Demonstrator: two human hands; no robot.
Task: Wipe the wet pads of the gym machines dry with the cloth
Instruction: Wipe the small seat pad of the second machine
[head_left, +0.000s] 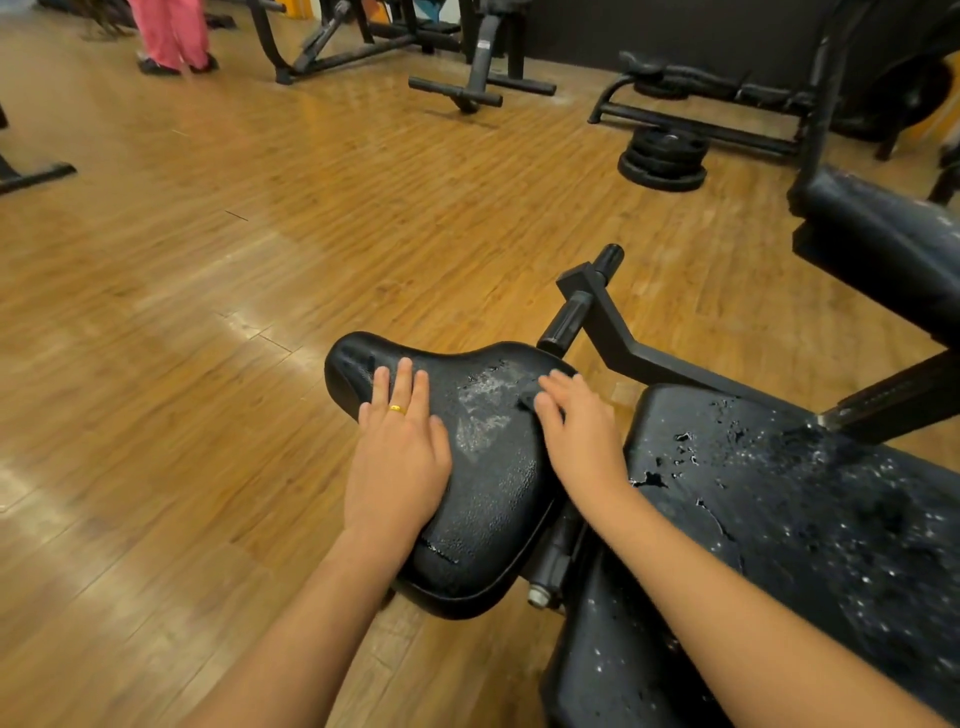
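a wooden plank floor (208, 312) fills most of the view, with pale glare patches on the left. at lower right lies a long black pad (805, 519) of a gym machine, its surface speckled with water drops and small puddles. just to its left, on the same machine, sits a black saddle-shaped seat pad (493, 499), narrow end pointing away from the person. a wet, streaky smear (480, 410) shows on the middle of the seat pad, between the two hands. a third black pad (883, 244) stands higher at the right edge, also spotted with drops. a black steel frame (639, 353) with two short rubber-capped pegs runs out beyond the seat pad. farther back are other black machines (467, 67), a stack of weight plates (663, 156) on the floor, and a person in pink trousers (171, 31) at the top left.

the left hand (397, 457) lies flat on the left side of the seat pad, fingers straight and close together, holding nothing. the right hand (582, 431) rests on the seat pad's right edge, fingers straight, pressing down on a dark cloth (529, 399); only a small corner of the cloth shows by the fingertips, next to the smear. a gold ring (397, 409) sits on one left finger.
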